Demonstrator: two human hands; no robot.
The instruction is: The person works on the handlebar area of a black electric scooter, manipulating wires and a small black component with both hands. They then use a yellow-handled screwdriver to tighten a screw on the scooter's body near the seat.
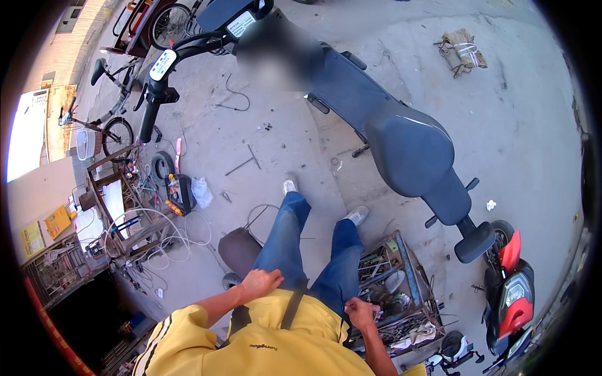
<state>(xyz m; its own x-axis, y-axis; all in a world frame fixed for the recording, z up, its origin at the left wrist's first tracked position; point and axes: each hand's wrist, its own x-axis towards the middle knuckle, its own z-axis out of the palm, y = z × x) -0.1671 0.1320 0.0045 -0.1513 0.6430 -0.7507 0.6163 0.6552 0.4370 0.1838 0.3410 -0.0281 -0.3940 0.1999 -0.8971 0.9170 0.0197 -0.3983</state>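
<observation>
My left hand (260, 282) is at my waist on the left, over the top of my jeans (283, 241), with fingers curled; what it holds, if anything, is hidden. My right hand (359, 311) is closed in a pinch by my right hip, on something small and dark that I cannot make out. A dark strap (292, 308) hangs over my yellow shirt (276, 351) between the hands. A dark grey cushioned piece (235, 247) lies beside my left leg, and an open metal toolbox (414, 291) full of tools stands to my right.
An electric scooter (407, 156) stretches from the top centre to the right; part is blurred. A red scooter (514, 313) stands lower right, bicycles (116, 135) upper left. A cluttered metal frame (100, 178), a tyre (160, 163), hoses and a T-shaped tool (251, 160) are on the left.
</observation>
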